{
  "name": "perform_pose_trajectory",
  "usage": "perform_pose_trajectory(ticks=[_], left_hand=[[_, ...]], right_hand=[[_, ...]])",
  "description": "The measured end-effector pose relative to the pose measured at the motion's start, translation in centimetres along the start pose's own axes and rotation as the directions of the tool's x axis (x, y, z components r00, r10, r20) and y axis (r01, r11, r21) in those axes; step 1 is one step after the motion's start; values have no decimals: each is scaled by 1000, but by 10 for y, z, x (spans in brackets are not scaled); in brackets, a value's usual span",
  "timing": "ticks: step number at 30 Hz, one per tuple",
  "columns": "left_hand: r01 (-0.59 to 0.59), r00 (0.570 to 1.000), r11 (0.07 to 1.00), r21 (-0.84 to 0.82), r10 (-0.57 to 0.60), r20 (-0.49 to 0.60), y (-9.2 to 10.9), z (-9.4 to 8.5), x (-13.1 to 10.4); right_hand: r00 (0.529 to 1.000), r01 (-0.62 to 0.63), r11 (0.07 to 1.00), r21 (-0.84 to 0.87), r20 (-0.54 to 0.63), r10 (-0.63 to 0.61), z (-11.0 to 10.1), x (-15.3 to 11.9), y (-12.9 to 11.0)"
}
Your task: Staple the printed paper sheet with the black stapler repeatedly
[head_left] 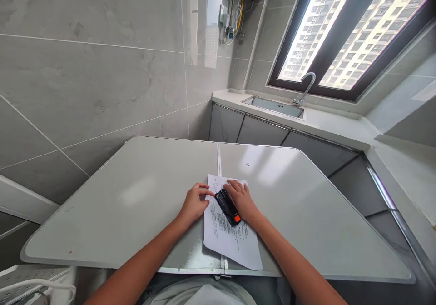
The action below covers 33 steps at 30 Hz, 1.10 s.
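Printed white paper sheets [235, 249] lie on the light grey table [293, 232], across its centre seam near the front edge. On top of them rests a black stapler-like device [226, 205] with an orange-red part at its lower end, tilted diagonally. My left hand [195, 200] is at the paper's left edge, fingers apart, with a fingertip at the upper left end of the black device. My right hand [242, 199] lies over the paper's upper right part, fingers spread, beside the device and touching its right side.
Two tiny dark bits [248, 164] lie on the table beyond the paper. Behind the table runs a white counter [334, 125] with a sink [277, 107] and faucet [307, 87] under a window. A white perforated rack [34, 275] stands at the lower left.
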<state>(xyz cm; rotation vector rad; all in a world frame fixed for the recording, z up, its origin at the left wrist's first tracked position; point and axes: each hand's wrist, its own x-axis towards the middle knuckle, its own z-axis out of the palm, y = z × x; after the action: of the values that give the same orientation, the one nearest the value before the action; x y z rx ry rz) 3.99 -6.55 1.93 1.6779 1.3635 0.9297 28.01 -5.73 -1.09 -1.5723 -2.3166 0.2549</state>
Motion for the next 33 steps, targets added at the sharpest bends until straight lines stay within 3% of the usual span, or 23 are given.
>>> perform_pose_trajectory(ticks=[7, 11, 13, 15, 18, 20, 22, 24, 27, 31, 33], left_hand=[[109, 989, 991, 82, -100, -106, -61, -76, -19], [115, 987, 982, 152, -95, -131, -87, -117, -26], [128, 982, 972, 197, -96, -161, -95, -134, -28], [129, 979, 959, 252, -83, -187, -101, -147, -32], [123, 977, 915, 383, -45, -207, -103, -155, -38], [104, 976, 869, 484, 4, -217, -101, -154, -42], [65, 975, 825, 562, 66, -210, -98, -151, -43], [38, 978, 796, 604, 96, -187, -95, -151, -39], [67, 983, 796, 601, 49, -174, -90, -158, -20], [138, 961, 867, 478, -1, -276, -85, -170, 31], [103, 963, 926, 363, -2, -270, -85, -169, 58]], right_hand=[[977, 183, 978, 103, 86, -193, 22, 34, -55], [952, 302, 947, 107, 13, -305, 31, 56, -67], [965, 259, 962, 90, -74, -253, 27, 68, -50], [979, 91, 994, 62, -187, -78, 16, 76, -14], [914, -225, 974, 2, -347, 212, -3, 80, 60], [891, -321, 946, -33, -349, 290, -12, 76, 104], [908, -314, 949, -37, -305, 288, -16, 70, 131], [929, -264, 964, -29, -277, 246, -16, 64, 141], [925, -265, 964, -38, -292, 243, -13, 62, 135], [926, -245, 969, -38, -304, 223, -10, 69, 123], [946, -197, 980, -23, -267, 184, -10, 72, 122]])
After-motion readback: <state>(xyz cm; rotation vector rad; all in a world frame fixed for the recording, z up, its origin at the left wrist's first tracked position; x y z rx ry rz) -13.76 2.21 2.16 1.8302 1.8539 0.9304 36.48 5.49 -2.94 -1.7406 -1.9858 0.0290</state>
